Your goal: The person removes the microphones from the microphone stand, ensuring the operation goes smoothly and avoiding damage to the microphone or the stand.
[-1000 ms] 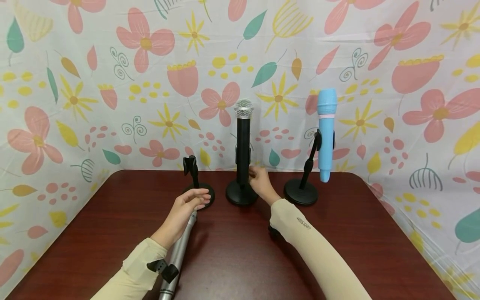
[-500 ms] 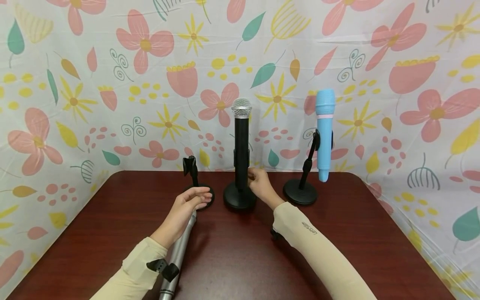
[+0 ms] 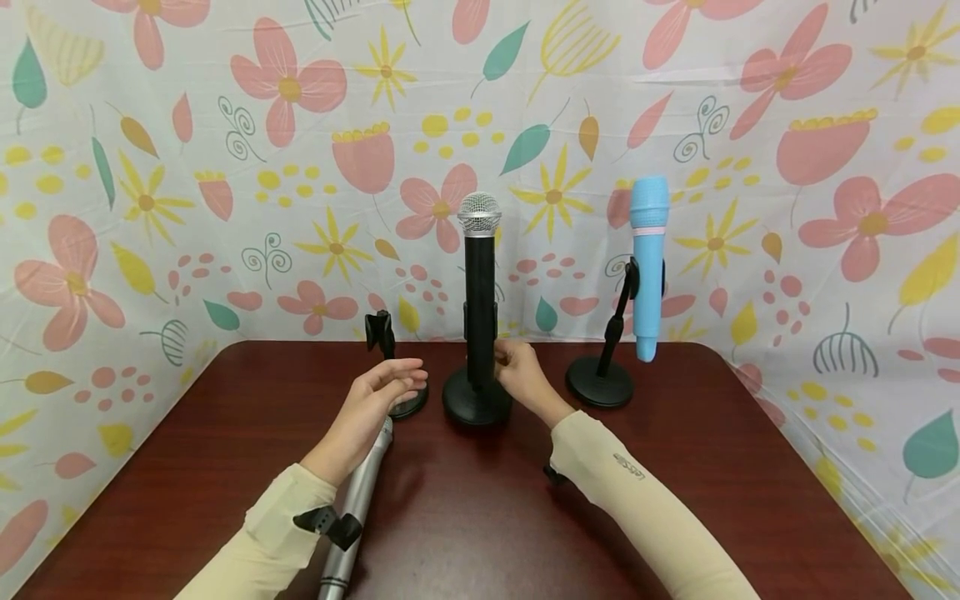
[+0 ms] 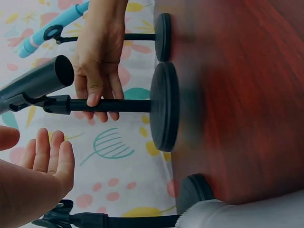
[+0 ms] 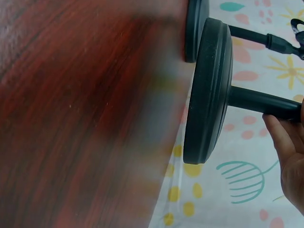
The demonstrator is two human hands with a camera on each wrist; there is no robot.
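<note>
My right hand (image 3: 522, 377) pinches the thin pole of the middle microphone stand (image 4: 130, 105), thumb on one side and fingers on the other. That stand bears an upright black microphone (image 3: 480, 292) with a silver mesh head. The microphone hides most of the pole in the head view. To the left, my left hand (image 3: 369, 402) is held with relaxed, nearly straight fingers and touches nothing. Below it a silver microphone (image 3: 363, 479) lies on the table. Just behind the left hand stands a microphone stand (image 3: 382, 332) with a bare clip, its base partly covered by the fingers.
On the right, another black stand (image 3: 600, 383) holds a light blue microphone (image 3: 648, 267). All of it is on a dark red wooden table (image 3: 465, 517). A floral cloth (image 3: 525, 100) hangs right behind the table's far edge.
The middle stand with the black microphone has shifted slightly left and towards me, the right hand staying on its pole. My left hand has risen a little.
</note>
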